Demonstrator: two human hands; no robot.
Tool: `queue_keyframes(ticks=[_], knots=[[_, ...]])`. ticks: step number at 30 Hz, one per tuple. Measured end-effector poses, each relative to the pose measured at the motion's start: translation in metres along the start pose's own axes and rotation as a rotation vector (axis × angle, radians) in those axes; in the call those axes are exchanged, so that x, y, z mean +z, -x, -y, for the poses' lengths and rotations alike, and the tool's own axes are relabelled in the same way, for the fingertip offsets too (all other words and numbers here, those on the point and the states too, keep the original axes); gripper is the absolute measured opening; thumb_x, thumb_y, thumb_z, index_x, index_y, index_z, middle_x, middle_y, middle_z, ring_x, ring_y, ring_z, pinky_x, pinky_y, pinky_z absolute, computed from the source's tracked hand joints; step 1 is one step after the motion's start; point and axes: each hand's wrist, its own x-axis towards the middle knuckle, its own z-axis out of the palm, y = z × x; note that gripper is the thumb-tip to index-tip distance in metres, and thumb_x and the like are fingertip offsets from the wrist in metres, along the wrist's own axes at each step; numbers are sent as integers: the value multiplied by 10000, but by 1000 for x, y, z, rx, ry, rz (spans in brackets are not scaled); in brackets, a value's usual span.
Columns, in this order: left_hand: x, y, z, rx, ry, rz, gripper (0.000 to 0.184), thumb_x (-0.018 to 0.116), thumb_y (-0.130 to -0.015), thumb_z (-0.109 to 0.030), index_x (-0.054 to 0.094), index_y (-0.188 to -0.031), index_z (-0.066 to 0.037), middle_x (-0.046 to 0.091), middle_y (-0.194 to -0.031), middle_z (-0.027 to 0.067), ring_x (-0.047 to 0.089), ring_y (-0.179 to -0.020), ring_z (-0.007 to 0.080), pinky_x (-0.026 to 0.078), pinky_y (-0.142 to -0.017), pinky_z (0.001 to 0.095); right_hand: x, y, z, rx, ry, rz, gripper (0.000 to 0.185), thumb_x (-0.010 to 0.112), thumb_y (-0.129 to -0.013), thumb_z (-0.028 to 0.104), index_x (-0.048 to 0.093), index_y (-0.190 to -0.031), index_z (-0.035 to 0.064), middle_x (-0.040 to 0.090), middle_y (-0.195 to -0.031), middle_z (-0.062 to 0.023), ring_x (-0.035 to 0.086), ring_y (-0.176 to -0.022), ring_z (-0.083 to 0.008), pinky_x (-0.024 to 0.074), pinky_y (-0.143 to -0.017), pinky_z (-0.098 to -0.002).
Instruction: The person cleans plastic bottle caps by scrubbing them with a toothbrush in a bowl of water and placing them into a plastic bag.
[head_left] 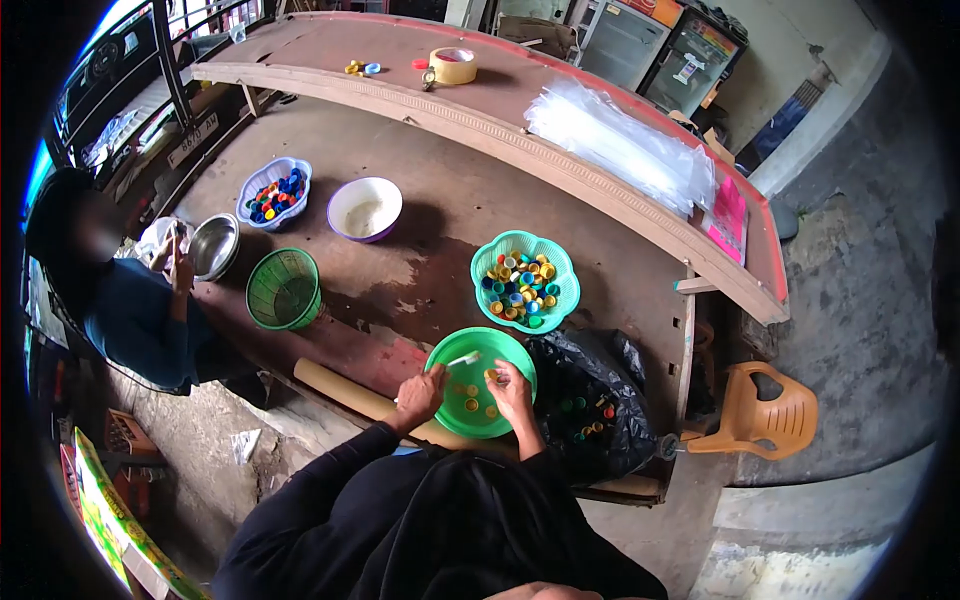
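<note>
Over the green basin (450,420), my left hand (420,393) is closed around a small white-headed brush (465,358). On the basin's right side, my right hand (514,394) pinches a yellow bottle cap (491,375). Several yellow caps (471,405) lie at the bottom of the basin. Just beyond it is a turquoise basket (568,290) holding many caps of mixed colours. A black plastic bag (625,440) with more caps inside lies open right of the basin.
A co-worker (145,310) sits at the left, near a metal bowl (215,247). Farther back are a green basket (284,288), a white bowl (365,209) and a lilac basket (273,193) of caps. A raised shelf holds tape (453,66) and plastic bags (620,145).
</note>
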Motion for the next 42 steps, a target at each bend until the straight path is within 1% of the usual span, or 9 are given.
queue_keyframes(ticks=[3, 7, 10, 12, 18, 20, 25, 36, 42], knots=[[-11, 1, 1, 7, 28, -29, 209, 449, -900, -271, 473, -937, -67, 603, -750, 231, 587, -626, 414, 468, -547, 505, 12, 2, -18, -226, 460, 18, 324, 630, -677, -18, 625, -994, 51, 597, -932, -152, 570, -869, -355, 470, -790, -387], [-1, 3, 8, -49, 40, -17, 217, 450, -901, -278, 479, -946, -68, 606, -749, 226, 588, -634, 417, 464, -553, 509, 15, -1, -21, -173, 502, 159, 250, 621, -720, 8, 637, -966, 48, 598, -926, -140, 583, -867, -302, 474, -776, -372], [-3, 10, 0, -49, 97, -3, 216, 447, -903, -280, 471, -943, -69, 603, -738, 225, 589, -636, 411, 458, -544, 509, 14, -6, -24, 257, -183, 204, 185, 611, -828, 112, 619, -989, 21, 613, -1040, -94, 590, -931, -162, 468, -770, -268], [8, 17, -2, 66, 142, -47, 210, 444, -905, -277, 462, -938, -70, 601, -733, 221, 589, -631, 403, 453, -532, 506, 8, 1, -16, 492, -929, 252, 212, 588, -852, 108, 589, -1034, 0, 610, -1040, -97, 589, -956, -188, 474, -794, -266], [12, 17, -6, 9, 118, -35, 210, 449, -905, -288, 446, -935, -79, 601, -746, 200, 590, -640, 394, 451, -518, 495, 2, 13, -2, 546, -1355, 254, 176, 544, -882, 88, 571, -1035, 5, 607, -1022, -103, 588, -967, -198, 486, -843, -288], [12, 21, -9, 120, 116, -42, 211, 447, -905, -288, 441, -941, -80, 602, -748, 193, 591, -643, 387, 456, -527, 488, 3, 18, -4, 581, -1321, 206, 166, 544, -884, 95, 574, -1021, 6, 609, -1028, -113, 595, -949, -189, 489, -818, -275], [9, 22, -8, 41, 79, 9, 211, 443, -908, -290, 438, -941, -82, 605, -765, 184, 594, -642, 376, 459, -525, 468, 3, 15, 6, 526, -1364, 192, 169, 563, -877, 103, 572, -1019, 13, 603, -1009, -96, 590, -932, -182, 490, -837, -278], [13, 24, -15, 193, 81, -26, 221, 428, -913, -291, 446, -957, -76, 611, -768, 179, 600, -629, 359, 457, -504, 465, -2, 18, 0, 545, -1326, 129, 159, 563, -879, 114, 582, -997, 9, 606, -977, -78, 582, -889, -165, 485, -841, -280], [10, 14, -6, 85, 94, -49, 230, 433, -910, -288, 461, -940, -62, 597, -717, 200, 593, -633, 382, 457, -528, 479, -1, 13, -5, 466, -1036, 98, 156, 576, -870, 135, 593, -980, 24, 616, -959, -67, 577, -905, -168, 486, -777, -287]])
